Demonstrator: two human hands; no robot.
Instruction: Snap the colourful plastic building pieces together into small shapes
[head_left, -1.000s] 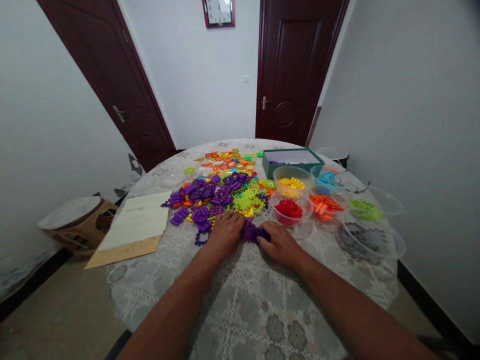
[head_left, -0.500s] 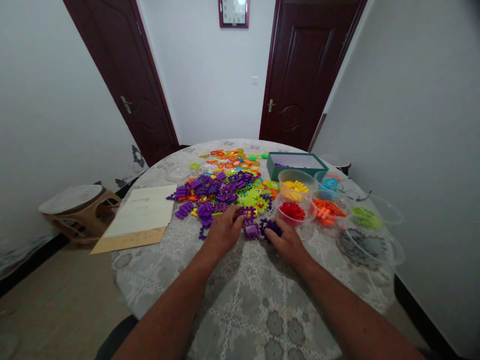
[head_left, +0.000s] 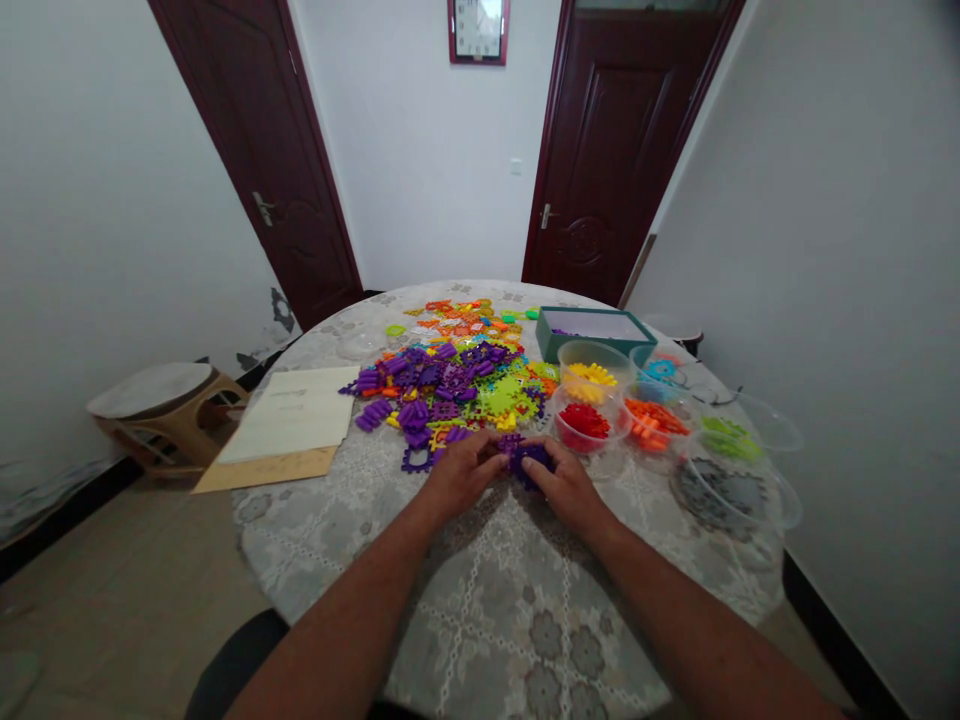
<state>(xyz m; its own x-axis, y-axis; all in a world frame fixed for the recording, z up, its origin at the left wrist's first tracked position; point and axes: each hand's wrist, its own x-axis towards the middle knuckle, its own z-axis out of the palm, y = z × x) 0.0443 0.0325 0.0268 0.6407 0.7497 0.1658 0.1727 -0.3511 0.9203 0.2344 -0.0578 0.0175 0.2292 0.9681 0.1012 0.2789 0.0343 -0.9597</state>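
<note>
Over the near part of the table, my left hand grips a purple toothed building piece between thumb and fingers. My right hand is closed on a dark purple building piece, which meets the first piece or lies against it; my fingers hide whether they are joined. Just beyond my hands spreads a heap of purple building pieces, mixed with lime green pieces. A dark purple square frame piece lies left of my left hand.
Clear bowls hold yellow pieces, red pieces and orange pieces on the right. A green box stands behind them. Paper sheets lie at the left edge, near a wooden stool.
My hands have come closer together, bringing the two purple pieces into contact or overlap. The view has shifted slightly.
</note>
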